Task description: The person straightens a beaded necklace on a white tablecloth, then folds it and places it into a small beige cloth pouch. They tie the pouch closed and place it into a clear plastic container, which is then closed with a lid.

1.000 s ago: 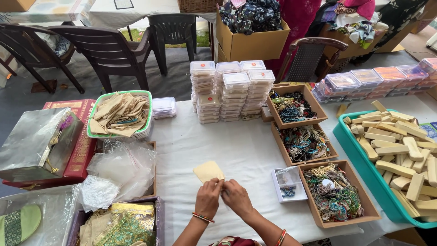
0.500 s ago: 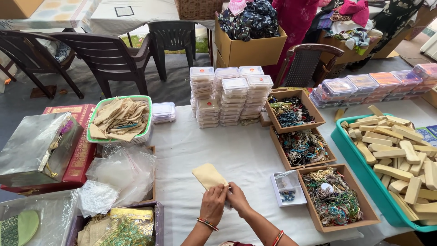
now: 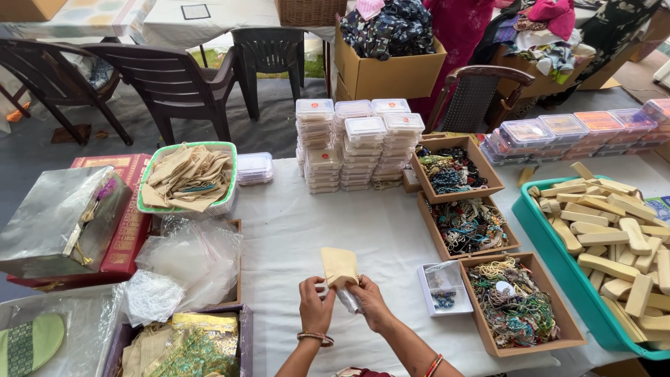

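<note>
Both hands work low at the near edge of the white worktop (image 3: 314,223). The left hand (image 3: 315,306) and the right hand (image 3: 370,301) meet on a small cream cloth pouch (image 3: 339,267), which stands upright above them, its lower edge pinched between the fingers of both. Each grip is closed on the pouch. A small clear packet (image 3: 349,300) appears to hang between the hands just under the pouch, though the view is too small to say which hand holds it.

Just right of the right hand lies a clear plastic box (image 3: 444,286) with a few beads in it, and beyond that three brown trays of beaded strings (image 3: 513,301) run away from the hands. Further right stands a teal tub (image 3: 558,269) filled with pale wooden pieces. Well ahead of the hands are stacks of small clear lidded boxes (image 3: 357,143). To the left of the left hand lie crumpled clear bags (image 3: 185,262), and beyond them a green-rimmed basket (image 3: 187,178) of cream pouches.
</note>
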